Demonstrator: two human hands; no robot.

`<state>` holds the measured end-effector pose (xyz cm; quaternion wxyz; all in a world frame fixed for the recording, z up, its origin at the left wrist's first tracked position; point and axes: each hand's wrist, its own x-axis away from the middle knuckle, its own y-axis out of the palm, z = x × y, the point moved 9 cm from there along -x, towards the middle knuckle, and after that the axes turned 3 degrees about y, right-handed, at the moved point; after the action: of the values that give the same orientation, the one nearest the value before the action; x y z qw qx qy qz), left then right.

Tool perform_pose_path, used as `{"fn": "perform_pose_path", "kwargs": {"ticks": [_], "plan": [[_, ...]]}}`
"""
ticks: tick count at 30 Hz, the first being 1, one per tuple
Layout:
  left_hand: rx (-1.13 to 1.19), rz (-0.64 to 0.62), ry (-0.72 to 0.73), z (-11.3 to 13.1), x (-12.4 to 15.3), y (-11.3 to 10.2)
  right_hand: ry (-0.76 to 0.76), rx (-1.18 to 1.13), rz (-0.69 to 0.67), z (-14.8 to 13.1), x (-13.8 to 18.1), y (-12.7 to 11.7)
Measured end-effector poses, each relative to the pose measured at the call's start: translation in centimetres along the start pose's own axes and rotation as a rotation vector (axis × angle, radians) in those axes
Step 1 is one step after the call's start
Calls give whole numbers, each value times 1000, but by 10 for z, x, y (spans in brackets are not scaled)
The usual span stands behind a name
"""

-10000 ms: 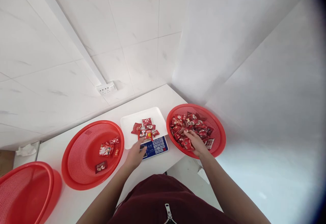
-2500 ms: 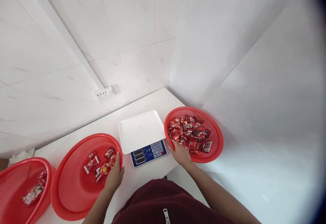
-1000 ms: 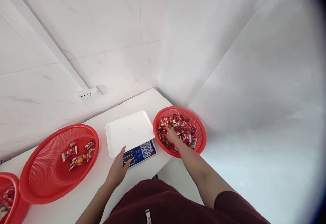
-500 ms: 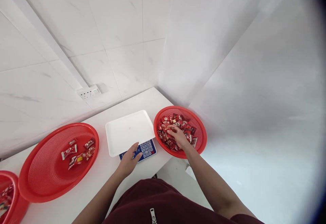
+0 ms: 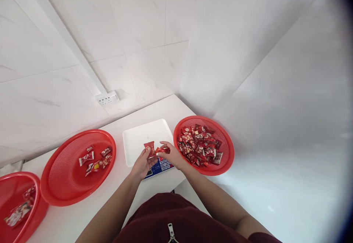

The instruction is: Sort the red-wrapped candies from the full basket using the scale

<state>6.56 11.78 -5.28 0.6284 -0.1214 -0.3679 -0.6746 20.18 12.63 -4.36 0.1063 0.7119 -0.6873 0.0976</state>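
My left hand [image 5: 143,164] pinches a red wrapped candy [image 5: 149,148] above the front part of a white-topped scale [image 5: 136,136]. Close beside it, my right hand [image 5: 173,154] is closed on another red candy packet [image 5: 163,150], the two nearly touching. Below both hands shows the scale's blue keypad [image 5: 164,164], partly covered by them. Just to the right stands a red mesh basket [image 5: 231,151] with many red wrapped candies [image 5: 200,143] heaped in it.
A second red basket [image 5: 59,169] on the left, tilted toward me, holds several candy packets [image 5: 96,164]. Another red basket [image 5: 37,202] at the lower left contains larger packets [image 5: 20,213]. A wall socket [image 5: 107,98] sits above the white table [image 5: 162,106].
My right hand has come out of the right basket with candy and moved left over the scale. My left hand has left the keypad and now holds a candy. The view has shifted slightly left.
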Motion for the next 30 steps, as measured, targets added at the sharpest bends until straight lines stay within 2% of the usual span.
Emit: {"fn": "perform_pose_path", "kwargs": {"ticks": [4,8,11,13,14,19,25,30], "plan": [[64,37,5,11,-7,-13,37,-59,67,5,-3,-12],[-2,64,-54,3,-5,-22,61,-91,68,9,-3,-11],[-78,-89,-130,-14,3,-7,83,-114,9,10,0,-1],[-91,-193,-137,-22,9,5,100,-122,-57,10,3,7],[-89,-206,-124,-23,10,8,106,-127,-88,10,4,10],[-59,-96,-61,-12,4,-2,132,-183,-202,7,6,19],[15,-26,-8,-1,-3,-9,106,-148,-252,1,4,25],[100,113,37,2,-8,-24,164,-154,-171,13,-1,19]]}}
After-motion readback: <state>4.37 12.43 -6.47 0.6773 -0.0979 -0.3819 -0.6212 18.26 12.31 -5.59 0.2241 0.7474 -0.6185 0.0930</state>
